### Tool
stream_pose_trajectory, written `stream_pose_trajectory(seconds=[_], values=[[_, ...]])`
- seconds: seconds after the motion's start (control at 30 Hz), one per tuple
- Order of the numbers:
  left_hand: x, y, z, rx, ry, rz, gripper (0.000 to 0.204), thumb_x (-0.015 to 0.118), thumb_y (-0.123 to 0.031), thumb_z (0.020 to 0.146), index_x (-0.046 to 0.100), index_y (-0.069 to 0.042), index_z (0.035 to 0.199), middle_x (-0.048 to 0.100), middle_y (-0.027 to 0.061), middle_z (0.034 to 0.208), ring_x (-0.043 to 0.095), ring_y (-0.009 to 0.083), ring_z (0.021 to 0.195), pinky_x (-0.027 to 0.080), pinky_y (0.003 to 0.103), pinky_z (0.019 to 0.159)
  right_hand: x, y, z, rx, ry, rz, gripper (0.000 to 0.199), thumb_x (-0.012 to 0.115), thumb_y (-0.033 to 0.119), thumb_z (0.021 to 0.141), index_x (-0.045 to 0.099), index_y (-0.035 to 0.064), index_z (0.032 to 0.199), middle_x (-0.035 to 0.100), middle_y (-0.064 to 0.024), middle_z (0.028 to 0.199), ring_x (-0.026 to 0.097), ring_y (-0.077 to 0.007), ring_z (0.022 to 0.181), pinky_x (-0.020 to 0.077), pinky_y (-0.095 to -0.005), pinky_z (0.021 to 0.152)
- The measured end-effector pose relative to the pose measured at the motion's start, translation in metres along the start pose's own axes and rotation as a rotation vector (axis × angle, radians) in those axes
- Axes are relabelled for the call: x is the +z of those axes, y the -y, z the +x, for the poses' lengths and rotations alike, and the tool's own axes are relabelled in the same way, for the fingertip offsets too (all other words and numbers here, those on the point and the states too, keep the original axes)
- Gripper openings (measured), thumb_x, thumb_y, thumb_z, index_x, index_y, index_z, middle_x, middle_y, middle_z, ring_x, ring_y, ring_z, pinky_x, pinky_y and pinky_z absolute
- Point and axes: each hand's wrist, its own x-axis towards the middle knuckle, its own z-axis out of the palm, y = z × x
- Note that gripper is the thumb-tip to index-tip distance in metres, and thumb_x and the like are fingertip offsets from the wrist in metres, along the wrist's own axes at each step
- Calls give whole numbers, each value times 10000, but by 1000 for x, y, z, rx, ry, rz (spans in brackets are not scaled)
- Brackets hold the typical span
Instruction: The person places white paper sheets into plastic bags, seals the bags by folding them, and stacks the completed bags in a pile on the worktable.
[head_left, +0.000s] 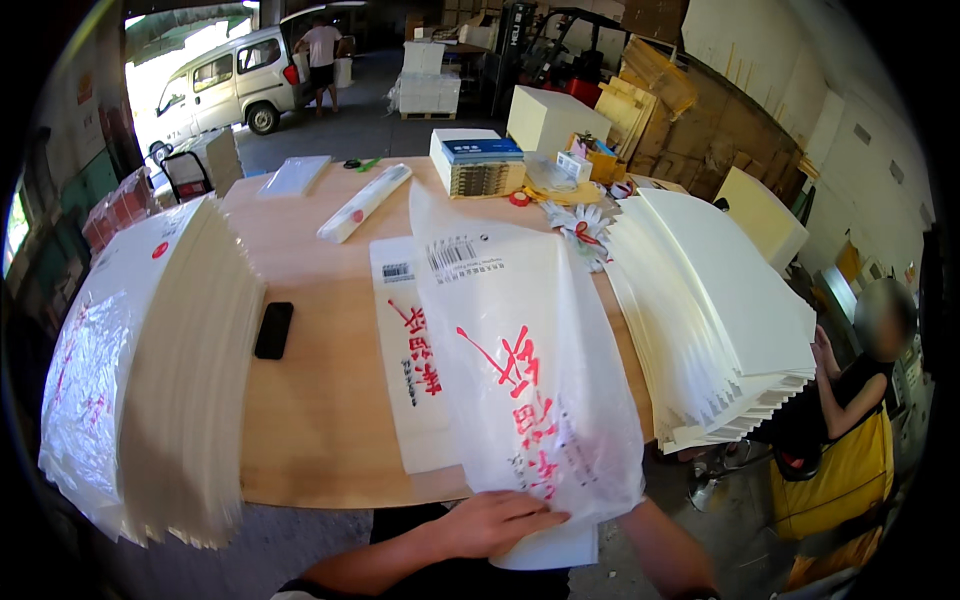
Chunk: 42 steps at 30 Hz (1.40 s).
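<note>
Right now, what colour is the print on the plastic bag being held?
Red brush-style print with small black marks on the clear plastic bag under the left hand; head view.

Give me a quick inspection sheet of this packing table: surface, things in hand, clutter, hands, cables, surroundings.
Surface: wooden table, pale, mostly covered.
Job's things: clear printed plastic bag with red lettering, held over a flat white sheet; stack of bagged sheets on the left, stack of white sheets on the right.
Clutter: black phone, rolled packet, bundle of booklets, tape roll.
Hands: left hand flat on the bag's lower edge; right hand hidden behind the bag.
Cables: nothing seen.
Surroundings: white van, forklift, seated person at right.
</note>
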Motion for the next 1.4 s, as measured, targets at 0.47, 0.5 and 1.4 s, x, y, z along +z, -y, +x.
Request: stream_pose_trajectory(seconds=[0.47,0.5,1.4], values=[[0,43,-72,-792,-246,93,639,652,39,752,483,4,1368,662,187,1062,663,340,1004,530,374,861,-15,-25,52,251,-16,455,515,648,313,929,524,33,1342,619,-149,1238,616,-245,1095,488,-363,941],[-4,35,-74,-732,-214,156,621,628,47,761,493,-8,1365,662,192,1065,667,345,972,541,376,829,-18,-25,55,265,-13,480,518,649,313,929,521,33,1346,617,-148,1242,614,-244,1097,488,-363,942],[-9,23,-140,-1026,-410,-126,475,569,8,906,494,-27,1374,703,174,1020,693,208,934,526,312,812,9,-16,58,417,-119,926,521,513,374,994,483,24,1379,598,-147,1273,615,-302,1086,531,-427,905]])
